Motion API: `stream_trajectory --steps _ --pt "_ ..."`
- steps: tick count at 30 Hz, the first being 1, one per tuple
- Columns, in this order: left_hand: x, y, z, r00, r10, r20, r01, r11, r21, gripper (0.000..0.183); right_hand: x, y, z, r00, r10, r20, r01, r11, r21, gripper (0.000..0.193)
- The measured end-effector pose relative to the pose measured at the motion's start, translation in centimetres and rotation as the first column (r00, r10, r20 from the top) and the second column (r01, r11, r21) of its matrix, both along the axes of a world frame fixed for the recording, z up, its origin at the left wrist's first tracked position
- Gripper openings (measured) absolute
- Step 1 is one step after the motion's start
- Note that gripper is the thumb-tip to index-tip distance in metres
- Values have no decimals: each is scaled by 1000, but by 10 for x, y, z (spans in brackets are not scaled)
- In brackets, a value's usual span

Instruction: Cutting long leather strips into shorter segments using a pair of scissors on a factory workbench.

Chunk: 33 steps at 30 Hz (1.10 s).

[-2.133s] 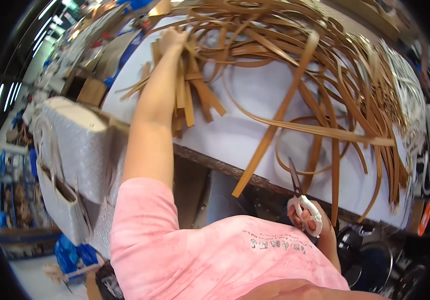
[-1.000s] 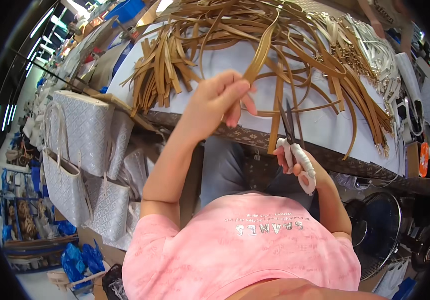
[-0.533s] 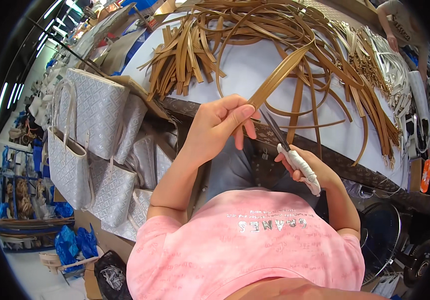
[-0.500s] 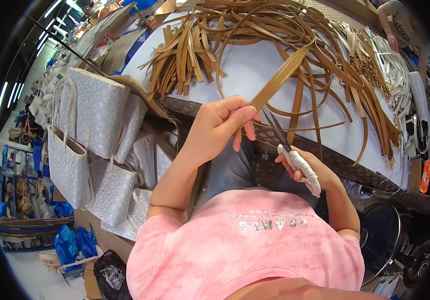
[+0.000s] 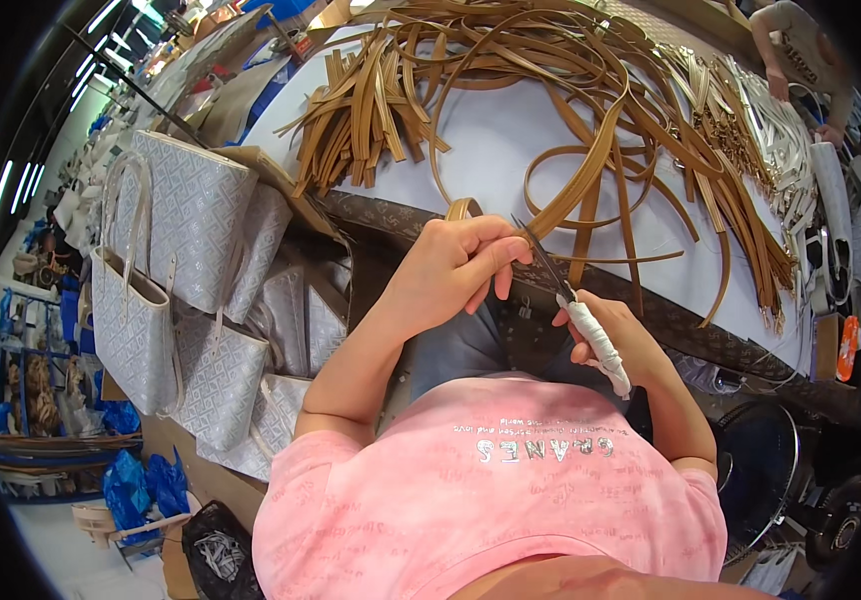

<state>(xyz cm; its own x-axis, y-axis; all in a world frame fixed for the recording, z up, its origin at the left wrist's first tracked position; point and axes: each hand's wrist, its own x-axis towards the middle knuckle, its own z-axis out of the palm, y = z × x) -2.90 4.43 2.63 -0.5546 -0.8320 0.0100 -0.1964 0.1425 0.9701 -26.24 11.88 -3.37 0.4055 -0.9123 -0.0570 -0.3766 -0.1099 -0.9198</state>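
Between the thumb and fingers of my left hand is a tan leather strap, which arches away to the pile on the table. My right hand grips a pair of scissors whose handles are wrapped in white material. Their dark blades point up and left, at the strap just beside my left fingertips. Whether the blades touch the strap, I cannot tell. A tangled pile of tan straps lies across the white tabletop, with a bundle of cut-looking ends at its left.
Patterned grey tote bags stand stacked to my left. White straps with metal fittings lie at the table's right. A fan stands low at my right, near an orange-handled tool. Another person is at the far right.
My left hand has drawn in slightly, and the strap now bends lower, with a loop behind my fingers. The scissors have moved left, their blades coming up to the strap.
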Motion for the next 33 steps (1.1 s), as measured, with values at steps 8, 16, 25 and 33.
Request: stream_trajectory --steps 8,16,25,33 --pt "-4 -2 -7 1000 27 12 -28 998 53 23 -6 -2 -4 997 -68 -29 69 997 28 17" --pt "-14 -79 94 929 353 113 -172 681 -712 30 -6 -5 -54 999 -48 -19 52 949 311 20" --pt "-199 -251 -81 742 402 537 115 712 -692 44 -16 2 -95 1000 -8 -19 14 936 352 23" --pt "-82 -96 21 982 -149 113 156 986 -63 18 -53 24 -89 977 -102 187 31 937 347 34"
